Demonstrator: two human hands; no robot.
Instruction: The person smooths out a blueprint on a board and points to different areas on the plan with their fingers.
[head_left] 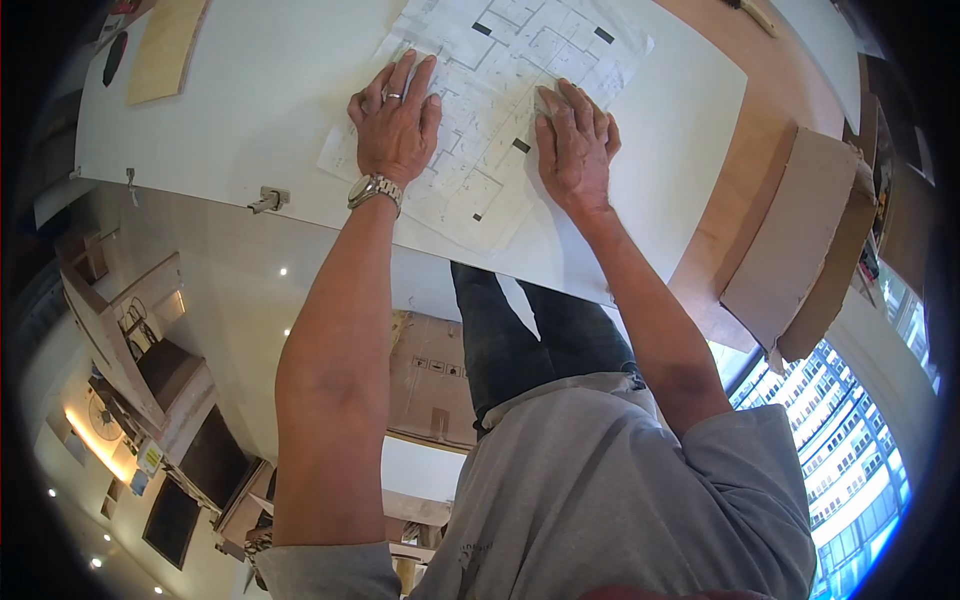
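A large paper floor plan (470,130) with black lines and a few dark blocks lies on a white board (270,120). My left hand (396,125) rests on the plan's left side, fingers stretched out and apart. It wears a ring, and a metal watch (375,190) circles the wrist. On the plan's right side, my right hand (577,150) presses down with its fingers slightly bent and spread. Both hands touch the paper, and I see nothing held in either one. The plan's top edge runs out of view.
A small metal fitting (268,200) sits on the board's near edge. A wooden piece (168,50) lies at the upper left. Brown cardboard (795,240) stands at the right, and a brush (757,14) lies at the upper right. A cardboard box (430,370) is below the board.
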